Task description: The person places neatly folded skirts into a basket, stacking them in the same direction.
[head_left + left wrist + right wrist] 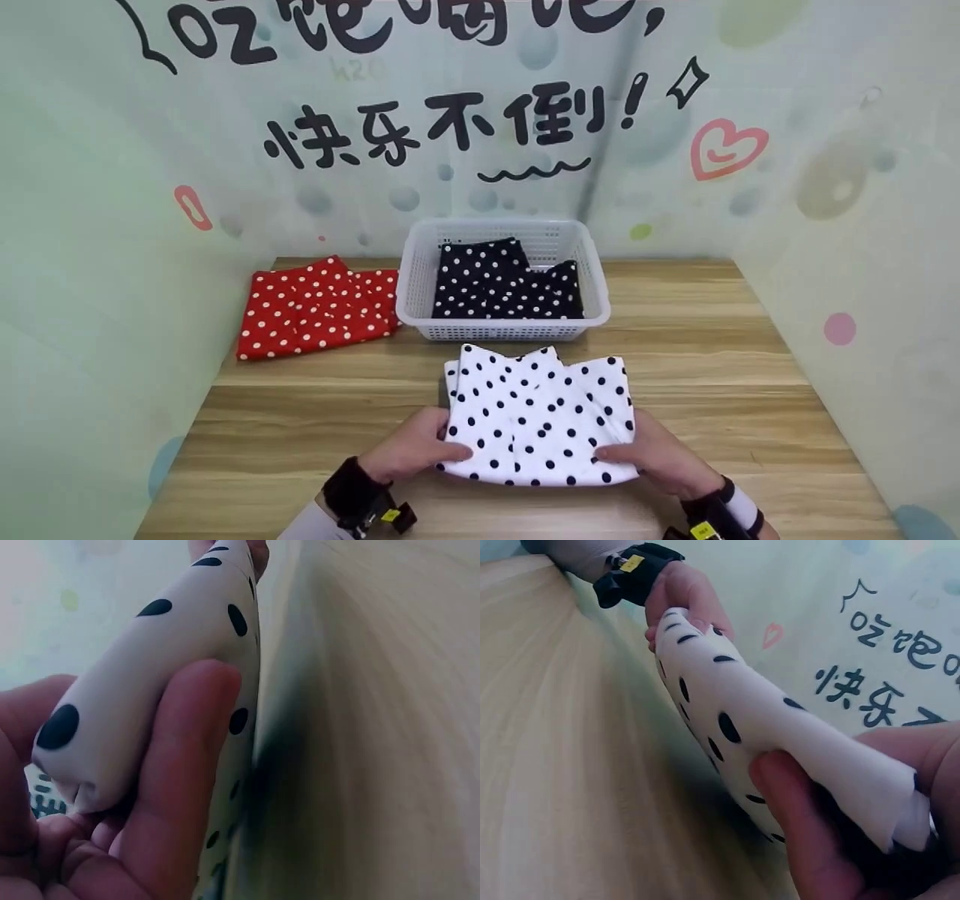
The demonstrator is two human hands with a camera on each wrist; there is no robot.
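Folded white cloth, black polka dots [536, 420]: lower centre of frame | left hand [411, 450], right hand [661, 454]: fingers clamped on its opposite sides | plastic basket [499, 328]: centre | Risk: layers sliding open, should either pinch loosen

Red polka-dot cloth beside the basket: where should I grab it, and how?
I'd pinch the red polka-dot cloth along its near edge, coming from the person's side. It lies flat on the wooden table, and that edge faces open tabletop. Its left end lies close to the wall and its right end by the white basket, so both ends look tighter.
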